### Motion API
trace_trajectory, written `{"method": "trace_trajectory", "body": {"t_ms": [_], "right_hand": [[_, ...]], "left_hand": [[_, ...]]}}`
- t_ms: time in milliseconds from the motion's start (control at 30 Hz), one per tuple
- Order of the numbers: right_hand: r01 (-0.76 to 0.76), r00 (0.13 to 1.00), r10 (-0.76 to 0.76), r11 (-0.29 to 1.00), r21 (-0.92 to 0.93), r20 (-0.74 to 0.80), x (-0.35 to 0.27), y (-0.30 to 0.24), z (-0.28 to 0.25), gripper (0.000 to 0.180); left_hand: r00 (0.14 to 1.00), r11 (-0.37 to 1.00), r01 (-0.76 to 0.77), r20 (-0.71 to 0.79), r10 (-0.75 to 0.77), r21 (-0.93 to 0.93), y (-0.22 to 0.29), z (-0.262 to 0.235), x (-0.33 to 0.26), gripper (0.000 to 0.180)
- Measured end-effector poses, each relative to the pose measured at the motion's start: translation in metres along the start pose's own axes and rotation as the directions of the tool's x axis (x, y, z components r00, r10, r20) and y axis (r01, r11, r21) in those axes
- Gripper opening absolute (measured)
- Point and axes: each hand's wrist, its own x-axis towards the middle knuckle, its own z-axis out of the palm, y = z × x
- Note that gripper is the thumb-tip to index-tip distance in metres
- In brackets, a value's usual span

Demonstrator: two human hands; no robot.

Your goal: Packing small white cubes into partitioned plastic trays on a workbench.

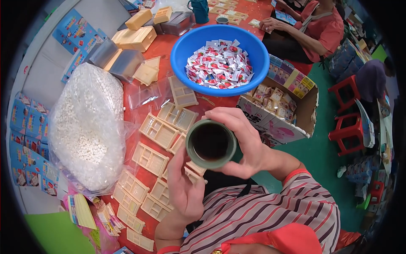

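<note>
A dark green cup (211,144) is held up close above the red table (211,106), gripped by the right hand (241,139); the left hand (184,186) is curled around its underside.

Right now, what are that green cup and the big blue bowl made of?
The green cup, gripped by the right hand with the left hand touching below, looks like matte plastic or coated metal; its dull rim leaves that open. The blue bowl looks like glossy moulded plastic: even colour, soft shine.
</note>
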Motion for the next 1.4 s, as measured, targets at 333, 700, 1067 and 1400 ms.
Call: {"method": "trace_trajectory", "body": {"t_ms": [333,700,1067,1400], "right_hand": [[0.291,0.957,-0.280,0.923,0.251,-0.079,0.045,-0.079,-0.005,0.048],[0.298,0.925,-0.248,0.944,0.142,-0.289,0.043,-0.123,0.005,0.043],[0.402,0.876,-0.339,0.906,0.132,-0.343,0.055,-0.129,-0.003,0.039],[0.414,0.858,-0.331,0.898,0.148,-0.394,0.066,-0.129,0.013,0.036]], "left_hand": [[0.977,0.951,-0.208,-0.006,0.213,-0.230,0.058,-0.016,-0.025,0.063],[0.763,0.748,-0.632,-0.335,0.553,-0.203,0.086,0.008,-0.025,0.046],[0.732,0.731,-0.673,-0.247,0.635,-0.116,0.097,-0.005,-0.038,0.048],[0.944,0.930,-0.300,0.074,0.321,-0.211,0.116,-0.037,-0.043,0.052]]}}
